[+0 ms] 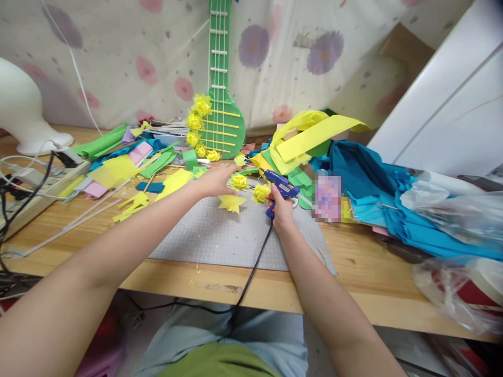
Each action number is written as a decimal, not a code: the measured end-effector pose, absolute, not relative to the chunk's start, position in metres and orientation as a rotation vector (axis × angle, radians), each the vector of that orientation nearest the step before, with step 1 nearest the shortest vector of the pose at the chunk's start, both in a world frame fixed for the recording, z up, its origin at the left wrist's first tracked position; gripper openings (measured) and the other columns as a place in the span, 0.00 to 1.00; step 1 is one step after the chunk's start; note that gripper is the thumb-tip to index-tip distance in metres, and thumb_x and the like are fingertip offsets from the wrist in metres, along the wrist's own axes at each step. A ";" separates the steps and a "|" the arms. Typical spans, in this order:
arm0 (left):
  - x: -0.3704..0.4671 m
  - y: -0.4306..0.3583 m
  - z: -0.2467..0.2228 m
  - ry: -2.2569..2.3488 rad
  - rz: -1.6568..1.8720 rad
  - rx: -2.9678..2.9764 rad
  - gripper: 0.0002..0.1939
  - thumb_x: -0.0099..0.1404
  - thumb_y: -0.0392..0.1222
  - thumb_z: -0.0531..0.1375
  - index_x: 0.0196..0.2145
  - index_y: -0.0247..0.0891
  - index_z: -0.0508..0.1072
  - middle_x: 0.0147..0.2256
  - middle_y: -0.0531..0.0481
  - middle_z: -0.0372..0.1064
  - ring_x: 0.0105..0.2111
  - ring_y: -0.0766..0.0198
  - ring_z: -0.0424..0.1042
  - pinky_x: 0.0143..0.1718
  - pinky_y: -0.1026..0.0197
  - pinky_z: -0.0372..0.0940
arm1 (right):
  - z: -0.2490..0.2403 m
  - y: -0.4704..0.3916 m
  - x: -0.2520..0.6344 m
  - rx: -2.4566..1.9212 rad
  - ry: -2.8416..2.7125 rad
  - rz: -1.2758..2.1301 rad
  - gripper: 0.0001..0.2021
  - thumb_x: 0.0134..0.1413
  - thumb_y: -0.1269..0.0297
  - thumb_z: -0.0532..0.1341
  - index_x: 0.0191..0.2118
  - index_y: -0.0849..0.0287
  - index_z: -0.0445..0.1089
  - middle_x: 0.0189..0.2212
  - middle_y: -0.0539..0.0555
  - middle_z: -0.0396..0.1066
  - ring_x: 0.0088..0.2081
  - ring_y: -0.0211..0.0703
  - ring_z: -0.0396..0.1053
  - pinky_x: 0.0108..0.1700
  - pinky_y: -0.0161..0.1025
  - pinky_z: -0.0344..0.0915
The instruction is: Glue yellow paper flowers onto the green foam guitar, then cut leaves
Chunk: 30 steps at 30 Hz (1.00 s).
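My right hand (282, 207) is wrapped round a blue glue gun (280, 184), its nozzle pointing up and left and its black cord (257, 262) running down over the table edge. My left hand (218, 179) reaches over the back of the grey cutting mat (220, 235), fingers apart, with nothing visibly held. Close to its fingertips is a yellow paper flower (239, 181); a flat yellow star-shaped piece (231, 203) lies just below. Another yellow flower (261, 193) is beside the glue gun. Behind stands a green paper guitar (223, 125) with yellow flowers along its left side.
Coloured paper scraps (113, 172) and a power strip (47, 183) are on the left. Yellow paper (322, 139), blue crepe paper (361, 167) and plastic bags (459, 288) fill the right. A white foam head (19, 104) stands at the far left.
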<state>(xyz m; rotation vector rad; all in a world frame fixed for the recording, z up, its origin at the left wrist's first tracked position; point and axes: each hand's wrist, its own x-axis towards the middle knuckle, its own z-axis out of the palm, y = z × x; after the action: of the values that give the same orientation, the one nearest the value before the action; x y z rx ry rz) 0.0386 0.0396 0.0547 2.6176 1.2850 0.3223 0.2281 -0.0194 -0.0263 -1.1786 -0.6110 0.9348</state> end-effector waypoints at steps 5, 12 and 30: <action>0.029 0.043 0.069 1.716 0.727 2.325 0.09 0.62 0.45 0.52 0.33 0.38 0.66 0.29 0.49 0.66 0.30 0.64 0.64 0.32 0.62 0.56 | -0.027 -0.019 0.230 -1.175 -0.610 0.930 0.19 0.35 0.50 0.66 0.21 0.59 0.62 0.15 0.45 0.64 0.12 0.27 0.54 0.12 0.29 0.52; 0.020 0.043 0.064 1.770 0.683 2.256 0.11 0.64 0.47 0.49 0.31 0.39 0.63 0.26 0.52 0.62 0.27 0.64 0.60 0.29 0.63 0.51 | -0.026 -0.020 0.229 -1.174 -0.628 0.929 0.18 0.36 0.50 0.65 0.20 0.59 0.62 0.15 0.45 0.64 0.12 0.27 0.54 0.13 0.29 0.52; 0.034 0.023 0.041 1.437 0.187 2.281 0.21 0.45 0.46 0.64 0.33 0.40 0.58 0.31 0.51 0.63 0.30 0.61 0.65 0.28 0.63 0.55 | -0.028 -0.019 0.230 -1.176 -0.640 0.940 0.19 0.37 0.49 0.65 0.19 0.58 0.61 0.15 0.45 0.63 0.12 0.28 0.54 0.13 0.30 0.52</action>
<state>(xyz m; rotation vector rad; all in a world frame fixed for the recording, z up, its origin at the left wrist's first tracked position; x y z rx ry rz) 0.0344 0.0235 0.0408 2.2809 1.4367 0.1870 0.2295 -0.0189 -0.0284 -1.1758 -0.6402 0.9399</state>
